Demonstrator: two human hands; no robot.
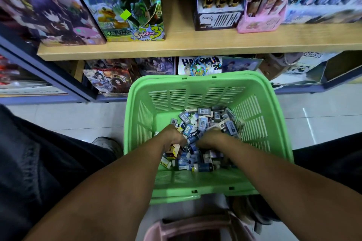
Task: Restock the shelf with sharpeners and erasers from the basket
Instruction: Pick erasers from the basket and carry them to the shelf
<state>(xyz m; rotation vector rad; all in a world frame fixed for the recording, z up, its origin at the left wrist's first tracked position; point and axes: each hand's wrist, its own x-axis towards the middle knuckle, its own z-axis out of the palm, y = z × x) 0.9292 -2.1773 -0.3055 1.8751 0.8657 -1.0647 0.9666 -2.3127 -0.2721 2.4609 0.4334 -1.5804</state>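
Hands are both down inside the green basket [278,123], which sits on the floor just under the wooden shelf [195,47]. The left hand [173,139] and the right hand [210,139] dig into the pile of erasers and sharpeners [203,121]. The pile fills the bottom of the basket and spreads toward its far right corner. Both hands are equally near it, touching it. The shelf is up and ahead of them. Fingers are buried in the pile, so I cannot tell if either hand grips anything. The small packs are mixed and blurry, so erasers and sharpeners are hard to tell apart.
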